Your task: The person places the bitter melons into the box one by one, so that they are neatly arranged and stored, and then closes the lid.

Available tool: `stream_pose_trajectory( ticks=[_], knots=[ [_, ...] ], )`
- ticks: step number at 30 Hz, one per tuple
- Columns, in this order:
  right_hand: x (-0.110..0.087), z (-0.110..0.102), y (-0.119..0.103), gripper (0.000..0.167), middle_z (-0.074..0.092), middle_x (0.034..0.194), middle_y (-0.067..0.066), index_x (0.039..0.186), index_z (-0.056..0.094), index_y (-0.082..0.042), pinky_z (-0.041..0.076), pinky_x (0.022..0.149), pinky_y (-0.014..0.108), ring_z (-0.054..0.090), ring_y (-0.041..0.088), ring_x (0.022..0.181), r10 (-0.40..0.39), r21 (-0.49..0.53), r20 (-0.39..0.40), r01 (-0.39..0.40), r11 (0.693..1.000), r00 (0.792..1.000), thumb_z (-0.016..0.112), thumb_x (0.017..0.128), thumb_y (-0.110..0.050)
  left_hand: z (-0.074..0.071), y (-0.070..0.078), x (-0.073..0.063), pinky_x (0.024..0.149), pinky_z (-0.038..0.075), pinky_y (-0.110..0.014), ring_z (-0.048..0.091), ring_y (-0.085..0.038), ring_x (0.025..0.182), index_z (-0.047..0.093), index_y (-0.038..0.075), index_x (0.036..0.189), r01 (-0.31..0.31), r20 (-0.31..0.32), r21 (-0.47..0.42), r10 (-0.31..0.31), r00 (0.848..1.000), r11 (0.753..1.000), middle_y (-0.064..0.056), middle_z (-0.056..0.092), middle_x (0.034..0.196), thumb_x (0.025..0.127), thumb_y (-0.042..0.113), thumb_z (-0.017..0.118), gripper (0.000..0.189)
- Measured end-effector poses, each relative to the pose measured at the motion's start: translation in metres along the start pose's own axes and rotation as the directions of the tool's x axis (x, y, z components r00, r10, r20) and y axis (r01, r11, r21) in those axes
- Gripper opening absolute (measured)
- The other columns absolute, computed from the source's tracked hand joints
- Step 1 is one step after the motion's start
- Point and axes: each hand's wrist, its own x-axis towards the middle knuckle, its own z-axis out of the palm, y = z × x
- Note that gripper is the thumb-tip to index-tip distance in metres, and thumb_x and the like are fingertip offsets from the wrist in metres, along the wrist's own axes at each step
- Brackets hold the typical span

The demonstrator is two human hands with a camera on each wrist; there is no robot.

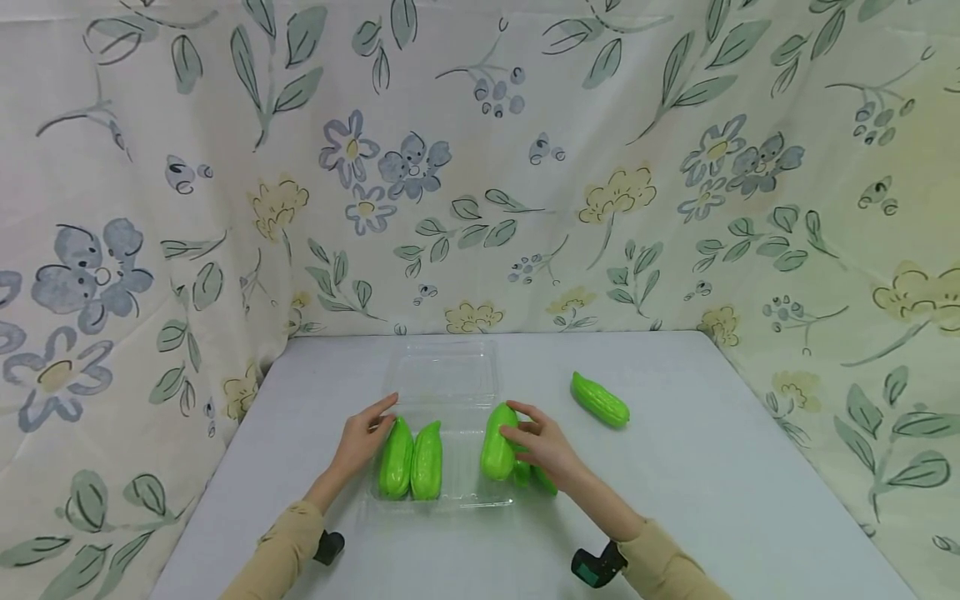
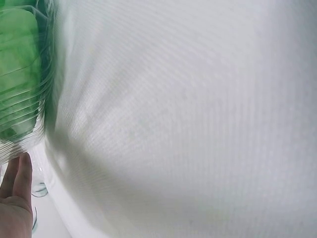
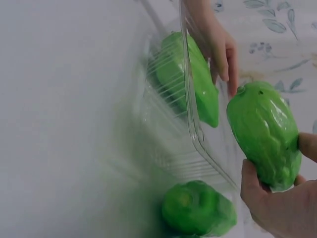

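My right hand (image 1: 546, 446) grips a glossy green bitter melon (image 1: 497, 442) over the right part of a clear plastic box (image 1: 465, 502). Thumb and fingers lie on either side of it in the right wrist view. Two more bitter melons, one (image 1: 396, 458) at the left wall and one (image 1: 427, 461) beside it, lie side by side in the box. At the box's upper left corner is my left hand (image 1: 362, 437), fingers nearly straight. In the left wrist view its fingertips (image 2: 24, 163) touch the ribbed plastic. Partly hidden by my right hand, more green melon (image 1: 545, 481) shows by the box's right edge.
The box's clear lid (image 1: 444, 375) lies folded back behind it. Another bitter melon (image 1: 600, 401) lies apart on the white table (image 1: 697, 467), to the right. A floral curtain (image 1: 480, 167) hangs behind and along both sides of the table.
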Motion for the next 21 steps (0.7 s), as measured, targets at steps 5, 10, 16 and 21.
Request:
stream_pose_trajectory(
  ticks=[5, 10, 16, 21],
  knots=[
    [0.001, 0.008, -0.001, 0.053, 0.048, 0.13, 0.025, 0.139, 0.046, -0.01, 0.054, 0.082, 0.038, 0.056, 0.023, 0.105, -0.003, 0.016, 0.001, 0.003, 1.0, 1.0, 0.065, 0.09, -0.017, -0.001, 0.001, -0.001, 0.087, 0.055, -0.044, 0.066, -0.035, 0.103, 0.054, 0.001, 0.132, -0.002, 0.001, -0.001, 0.002, 1.0, 1.0, -0.019, 0.055, 0.135, 0.093, 0.005, 0.057, 0.039],
    [0.002, 0.014, 0.001, 0.054, 0.045, 0.131, 0.025, 0.139, 0.046, -0.01, 0.054, 0.079, 0.033, 0.051, 0.026, 0.112, 0.003, 0.044, 0.014, -0.004, 0.999, 1.0, 0.066, 0.089, -0.016, -0.001, 0.003, -0.001, 0.088, 0.054, -0.045, 0.066, -0.035, 0.103, 0.054, 0.0, 0.132, 0.012, 0.005, -0.005, -0.012, 1.0, 1.0, -0.018, 0.054, 0.136, 0.094, 0.005, 0.057, 0.039],
    [0.004, 0.021, 0.004, 0.055, 0.045, 0.13, 0.024, 0.139, 0.046, -0.009, 0.054, 0.078, 0.032, 0.051, 0.025, 0.11, -0.008, 0.042, 0.03, 0.007, 0.999, 1.0, 0.066, 0.089, -0.017, 0.0, 0.001, 0.0, 0.088, 0.054, -0.044, 0.066, -0.034, 0.103, 0.054, 0.001, 0.133, 0.011, 0.008, -0.012, -0.011, 1.0, 1.0, -0.018, 0.054, 0.136, 0.094, 0.006, 0.057, 0.039],
    [0.005, 0.026, 0.006, 0.056, 0.046, 0.131, 0.025, 0.14, 0.044, -0.009, 0.054, 0.079, 0.033, 0.054, 0.024, 0.108, -0.015, 0.014, 0.044, 0.014, 1.0, 0.999, 0.066, 0.089, -0.019, 0.0, 0.0, -0.001, 0.087, 0.055, -0.043, 0.066, -0.035, 0.103, 0.054, 0.001, 0.133, 0.001, 0.006, -0.012, -0.001, 1.0, 1.0, -0.018, 0.053, 0.136, 0.094, 0.006, 0.057, 0.039]
  ],
)
